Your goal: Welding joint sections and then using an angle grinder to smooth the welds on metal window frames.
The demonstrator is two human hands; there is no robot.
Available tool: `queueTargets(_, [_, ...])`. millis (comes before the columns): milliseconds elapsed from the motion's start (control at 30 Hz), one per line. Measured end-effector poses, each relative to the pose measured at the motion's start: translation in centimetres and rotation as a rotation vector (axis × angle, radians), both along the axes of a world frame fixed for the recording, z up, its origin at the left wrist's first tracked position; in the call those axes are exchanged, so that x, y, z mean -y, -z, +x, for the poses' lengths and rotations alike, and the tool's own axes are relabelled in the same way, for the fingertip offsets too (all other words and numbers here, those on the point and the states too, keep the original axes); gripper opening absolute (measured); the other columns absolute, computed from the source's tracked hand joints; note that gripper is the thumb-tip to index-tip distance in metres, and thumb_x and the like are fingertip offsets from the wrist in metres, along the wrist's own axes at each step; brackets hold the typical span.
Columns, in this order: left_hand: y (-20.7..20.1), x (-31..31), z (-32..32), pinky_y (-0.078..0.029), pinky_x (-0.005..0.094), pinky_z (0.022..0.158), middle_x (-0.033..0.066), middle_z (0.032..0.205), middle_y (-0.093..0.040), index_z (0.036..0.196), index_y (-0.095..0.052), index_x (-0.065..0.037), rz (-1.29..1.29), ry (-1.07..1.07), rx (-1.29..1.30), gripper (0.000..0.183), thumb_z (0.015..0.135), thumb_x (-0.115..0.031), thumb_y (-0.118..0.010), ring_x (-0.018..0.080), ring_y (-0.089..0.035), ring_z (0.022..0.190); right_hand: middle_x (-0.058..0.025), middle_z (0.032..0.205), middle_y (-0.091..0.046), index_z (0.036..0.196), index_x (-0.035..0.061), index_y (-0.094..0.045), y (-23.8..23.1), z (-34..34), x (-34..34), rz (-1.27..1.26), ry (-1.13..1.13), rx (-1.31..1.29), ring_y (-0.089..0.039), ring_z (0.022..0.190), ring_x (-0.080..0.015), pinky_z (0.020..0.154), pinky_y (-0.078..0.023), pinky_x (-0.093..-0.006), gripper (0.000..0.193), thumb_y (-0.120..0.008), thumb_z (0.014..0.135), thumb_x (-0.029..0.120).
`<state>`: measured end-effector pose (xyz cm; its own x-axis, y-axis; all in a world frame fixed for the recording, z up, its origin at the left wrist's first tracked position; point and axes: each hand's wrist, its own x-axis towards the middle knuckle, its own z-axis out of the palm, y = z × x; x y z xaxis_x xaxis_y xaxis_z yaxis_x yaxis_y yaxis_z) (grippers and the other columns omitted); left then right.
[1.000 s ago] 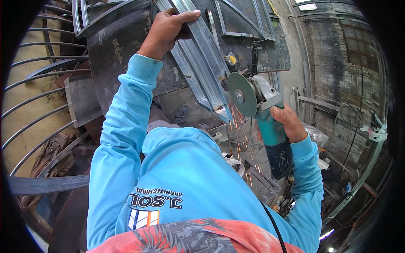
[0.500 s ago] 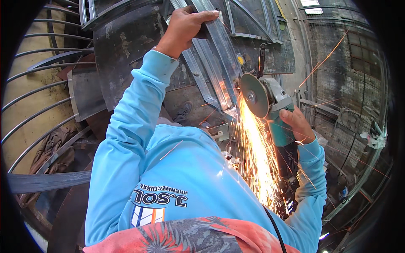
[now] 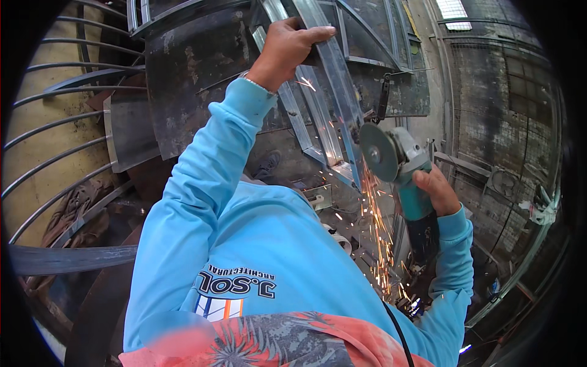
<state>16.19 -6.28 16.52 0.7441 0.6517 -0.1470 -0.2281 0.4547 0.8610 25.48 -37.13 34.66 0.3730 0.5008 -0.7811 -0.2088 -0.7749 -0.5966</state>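
My left hand [image 3: 287, 52] is closed round the end of a metal frame [image 3: 334, 76] made of shiny square tubes, its thumb lying across the nearest tube. In my right hand [image 3: 437, 188] is a green and black angle grinder [image 3: 414, 200]. The grinder's round disc [image 3: 379, 153] is beside the frame's near right corner; whether it still touches the metal I cannot tell. A thin stream of orange sparks [image 3: 380, 235] falls from there. Close behind the disc, a dark locking-plier-like tool [image 3: 384, 98] stands up at the frame.
A dark, stained metal tabletop [image 3: 189, 73] lies behind the frame, with more tube frames [image 3: 367, 37] on it. Curved metal bars [image 3: 55, 119] and a grey sheet [image 3: 131, 131] stand at left. A round fan [image 3: 506, 181] is at right. A shoe [image 3: 269, 162] shows below.
The thick shower of sparks has thinned to a sparse stream. The grinder appears slightly lower and further right. My left hand and the frame also sit a little further right in view.
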Motion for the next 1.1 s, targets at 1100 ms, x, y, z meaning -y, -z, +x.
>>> queueTargets(1100, [-11.7,5.9,-2.9,-0.054,0.0282,0.071,0.0044,0.1,-0.065,0.113,-0.058,0.001,0.584,0.11,0.184,0.035,0.081,0.0,-0.074,0.0117,-0.062,0.089,-0.0243,0.101,-0.063,0.125,-0.0089,-0.048,6.2,-4.2,15.6,0.978,0.609,-0.151,-0.069,0.08,-0.0373,0.066,-0.061,-0.0484,0.07,-0.082,0.074,0.026])
